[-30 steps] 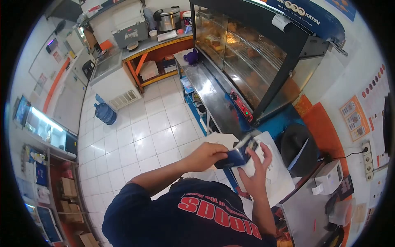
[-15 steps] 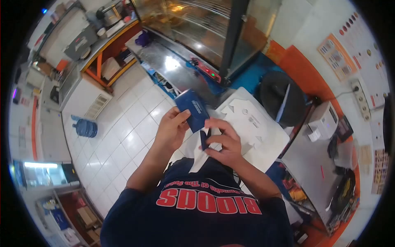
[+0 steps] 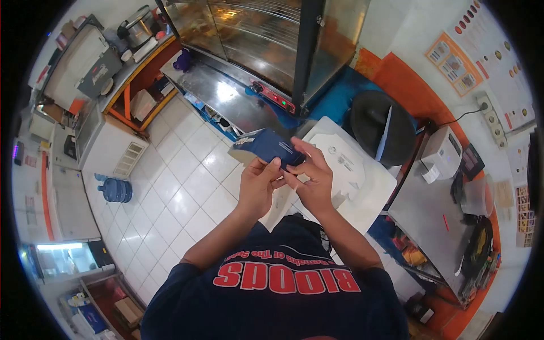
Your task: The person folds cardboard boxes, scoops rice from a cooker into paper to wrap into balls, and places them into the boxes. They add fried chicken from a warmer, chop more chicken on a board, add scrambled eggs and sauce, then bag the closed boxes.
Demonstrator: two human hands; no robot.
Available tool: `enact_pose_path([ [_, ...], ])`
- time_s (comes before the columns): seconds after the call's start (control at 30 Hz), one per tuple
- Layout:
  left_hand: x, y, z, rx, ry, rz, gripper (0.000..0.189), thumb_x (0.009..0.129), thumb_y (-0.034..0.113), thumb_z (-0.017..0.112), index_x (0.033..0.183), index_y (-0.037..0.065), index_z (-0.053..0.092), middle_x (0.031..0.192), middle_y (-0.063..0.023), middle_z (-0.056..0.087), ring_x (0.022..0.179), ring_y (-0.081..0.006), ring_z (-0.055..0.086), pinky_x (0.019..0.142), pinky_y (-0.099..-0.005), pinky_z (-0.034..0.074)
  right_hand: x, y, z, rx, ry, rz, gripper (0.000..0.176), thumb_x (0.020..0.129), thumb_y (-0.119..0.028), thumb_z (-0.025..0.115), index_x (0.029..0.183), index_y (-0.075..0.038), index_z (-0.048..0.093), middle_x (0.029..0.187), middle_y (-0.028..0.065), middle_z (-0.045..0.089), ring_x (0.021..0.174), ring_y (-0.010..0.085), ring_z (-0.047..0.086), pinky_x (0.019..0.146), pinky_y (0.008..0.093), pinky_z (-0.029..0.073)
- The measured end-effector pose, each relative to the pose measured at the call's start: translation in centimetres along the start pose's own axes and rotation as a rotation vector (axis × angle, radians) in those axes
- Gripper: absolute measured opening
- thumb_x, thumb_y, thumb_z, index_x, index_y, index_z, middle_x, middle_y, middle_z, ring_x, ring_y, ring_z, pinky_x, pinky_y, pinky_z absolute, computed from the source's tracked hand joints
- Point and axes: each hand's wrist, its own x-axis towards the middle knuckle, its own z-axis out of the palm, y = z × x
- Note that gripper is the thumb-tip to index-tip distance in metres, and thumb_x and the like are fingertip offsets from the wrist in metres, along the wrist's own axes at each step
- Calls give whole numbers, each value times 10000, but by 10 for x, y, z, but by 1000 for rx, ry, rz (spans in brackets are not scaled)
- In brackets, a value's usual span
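A dark blue paper box [image 3: 266,146] with white print is held up in front of my chest, and its pale inside shows at the left end. My left hand [image 3: 260,184] pinches its lower edge between thumb and fingers. Close beside it, my right hand [image 3: 311,175] has its fingers closed round the right end of the box. To the right, a white printed cardboard sheet [image 3: 343,158] with cut tabs lies flat on a white surface [image 3: 371,195], partly behind my right hand.
A glass display cabinet [image 3: 249,45] stands ahead on a metal counter [image 3: 198,85]. At the right are a black round lid-like object [image 3: 368,122], a white label printer [image 3: 442,153] and a metal table [image 3: 419,221]. A blue water jug [image 3: 116,190] lies on the tiled floor.
The blue box has turned from upright to nearly level, its end now pointing left. My left hand has moved lower and right, meeting my right hand at the box's near edge.
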Motion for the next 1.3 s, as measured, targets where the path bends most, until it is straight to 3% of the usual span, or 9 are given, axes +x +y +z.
enact_pose_path([
  [0.13,6,23,-16,161,-98,-89,363,952,102,688,1292,50,574,1148,-86,653,1042,-206,668,883,-373,582,-10,30,8,-55,24,103,325,729,-32,877,978,-25,669,1455,182,554,1212,310,625,1001,407,517],
  [0.2,6,42,-10,1454,40,750,523,889,76,706,1372,10,517,1110,-131,613,1016,-291,652,813,-412,565,-22,43,12,265,143,279,427,772,-21,862,1106,-23,595,1476,181,526,1229,240,603,1011,367,519],
  [0.27,26,47,-18,1565,121,955,546,862,72,685,1386,56,533,1026,-142,582,966,-360,658,826,-462,507,-33,55,12,270,58,342,456,817,1,829,1165,-21,536,1490,182,498,1221,213,591,1024,337,514],
  [0.37,80,34,-87,1554,-144,559,423,861,89,666,1283,124,647,1090,-156,646,949,-378,661,824,-458,535,-49,66,16,509,138,623,352,887,-49,774,1184,-33,585,1466,155,525,1235,214,581,1029,334,493],
  [0.6,211,47,-211,1198,265,6,291,835,104,540,1049,2,708,787,-193,702,621,-326,674,552,-407,543,-145,148,-61,-876,738,665,574,717,-290,884,1059,22,544,1110,210,524,1081,366,512,956,462,423],
  [0.73,256,38,-239,878,420,-163,229,846,138,622,964,-54,661,871,-201,705,578,-252,658,430,-402,494,-180,146,-57,-950,643,854,576,724,-297,867,1069,25,536,1099,216,522,1090,362,525,928,492,457],
  [0.9,213,4,-168,1209,541,758,502,831,207,782,1231,-9,569,1085,-208,654,996,-340,633,920,-425,509,-240,237,-78,-425,543,1083,410,777,-205,795,999,39,553,905,160,590,872,268,647,715,439,574],
  [1.13,37,-125,-18,1401,-980,397,493,922,425,665,1229,40,655,1088,-235,692,993,-423,648,897,-522,473,-176,119,-43,330,695,874,217,994,-214,624,917,-12,601,881,83,647,744,188,625,724,327,549],
  [1.3,34,-88,-3,1232,-710,217,261,1017,206,575,1164,0,643,894,-188,704,789,-280,686,776,-374,533,-136,40,-54,667,709,780,179,1039,-172,571,1059,2,609,1029,102,615,868,197,624,826,326,534],
])
